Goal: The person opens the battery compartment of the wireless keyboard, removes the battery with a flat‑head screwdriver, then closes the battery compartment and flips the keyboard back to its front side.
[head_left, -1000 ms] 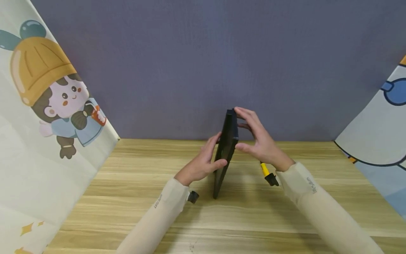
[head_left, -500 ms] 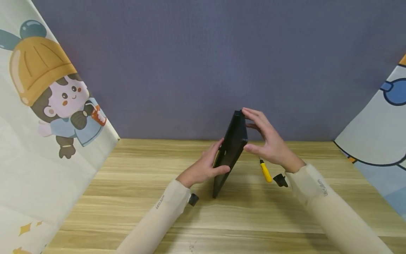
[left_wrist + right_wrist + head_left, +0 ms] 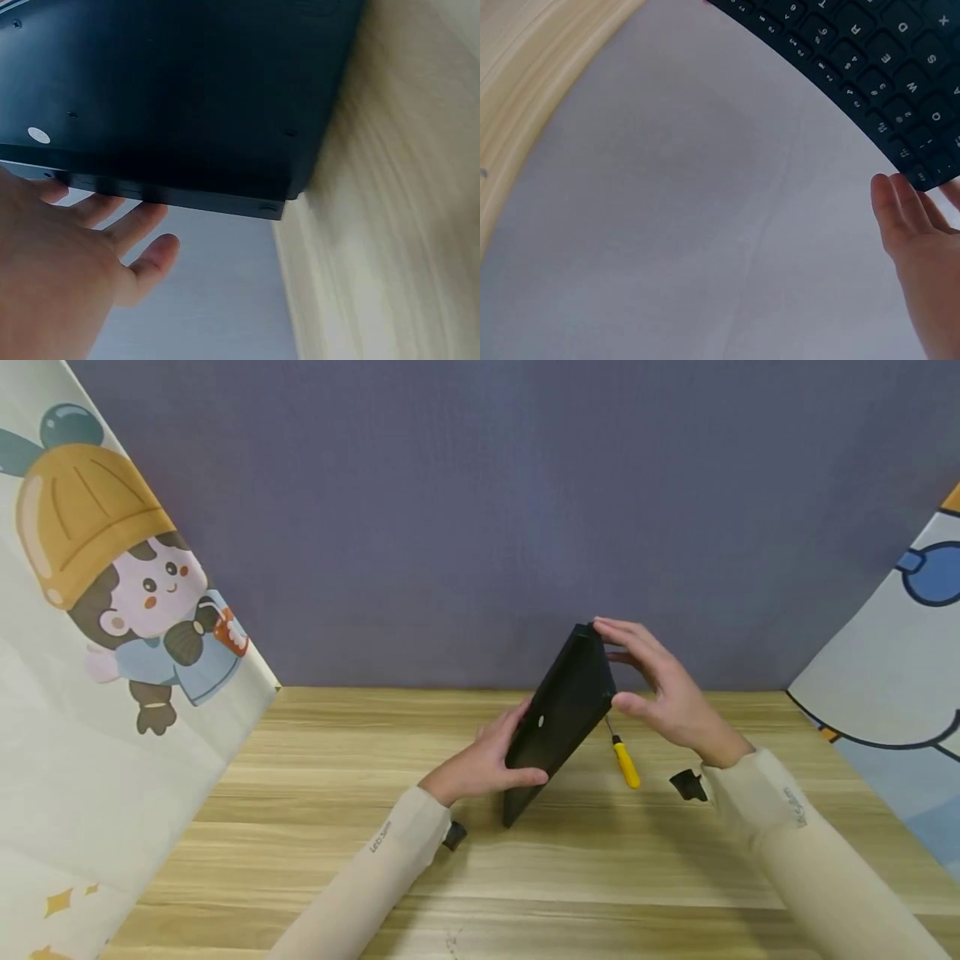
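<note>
A black keyboard (image 3: 564,714) leans on the table, one end low and its top end tipped to the right. Its underside, with small screws and a pale oval sticker (image 3: 38,135), faces up and left; the keys (image 3: 889,71) show in the right wrist view. My left hand (image 3: 483,764) holds the lower part, thumb across the underside and fingertips on the raised far edge (image 3: 210,201). Higher up, my right hand (image 3: 663,685) grips the upper end between thumb and fingers, at its corners. In the right wrist view, fingertips (image 3: 904,187) meet one corner.
A screwdriver with a yellow handle (image 3: 626,764) lies on the wooden table (image 3: 337,752), right of the keyboard. Behind the table rises a grey-blue panel (image 3: 412,527). Printed cartoon sheets line the left (image 3: 52,693) and right (image 3: 885,660) sides.
The keyboard's upper end has tipped rightward with my right hand, while its low end stays in place. More of the underside shows. The screwdriver, partly covered before, has come into view.
</note>
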### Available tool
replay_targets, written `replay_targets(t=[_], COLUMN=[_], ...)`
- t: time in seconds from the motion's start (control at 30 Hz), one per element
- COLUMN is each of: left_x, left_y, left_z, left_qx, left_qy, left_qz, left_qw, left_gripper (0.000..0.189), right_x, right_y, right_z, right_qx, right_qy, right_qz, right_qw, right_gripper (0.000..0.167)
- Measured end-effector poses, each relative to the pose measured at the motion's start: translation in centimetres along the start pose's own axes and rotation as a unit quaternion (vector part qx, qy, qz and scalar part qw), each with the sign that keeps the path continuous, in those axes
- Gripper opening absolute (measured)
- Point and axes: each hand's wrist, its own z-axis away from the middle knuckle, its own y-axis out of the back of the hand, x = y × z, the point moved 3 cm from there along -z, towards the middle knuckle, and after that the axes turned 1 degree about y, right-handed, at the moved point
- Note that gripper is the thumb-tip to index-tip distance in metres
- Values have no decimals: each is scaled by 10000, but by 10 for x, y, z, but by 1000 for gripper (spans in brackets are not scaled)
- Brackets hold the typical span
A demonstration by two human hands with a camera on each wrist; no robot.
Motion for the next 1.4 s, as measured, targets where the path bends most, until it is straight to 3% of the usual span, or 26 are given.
replay_targets(t=[0.17, 0.4, 0.6, 0.8, 1.03, 1.4], left_x=[-1, 1, -3, -9, -22, -36], left_y=[-3, -4, -5, 1, 5, 13], left_z=[24, 57, 58, 62, 65, 71], left_qx=[-365, -759, -859, -881, -913, -846], left_qy=[70, -41, -1, 73, 184, 406], left_qz=[-140, -184, -191, -294, -402, -445], left_qw=[9992, 9969, 9961, 9957, 9948, 9946], left_gripper=[109, 113, 115, 115, 113, 112], right_x=[-42, -55, -45, -45, -39, -23], right_y=[-14, -27, -19, -17, -19, -25], right_z=[11, 40, 52, 64, 74, 82], right_qx=[100, 179, 130, -87, -460, -738], right_qy=[-85, -216, -196, -654, -946, -984], right_qz=[207, 453, 397, 468, 691, 1071], right_qw=[9997, 9986, 9989, 9967, 9920, 9866], right_gripper=[79, 73, 72, 69, 78, 81])
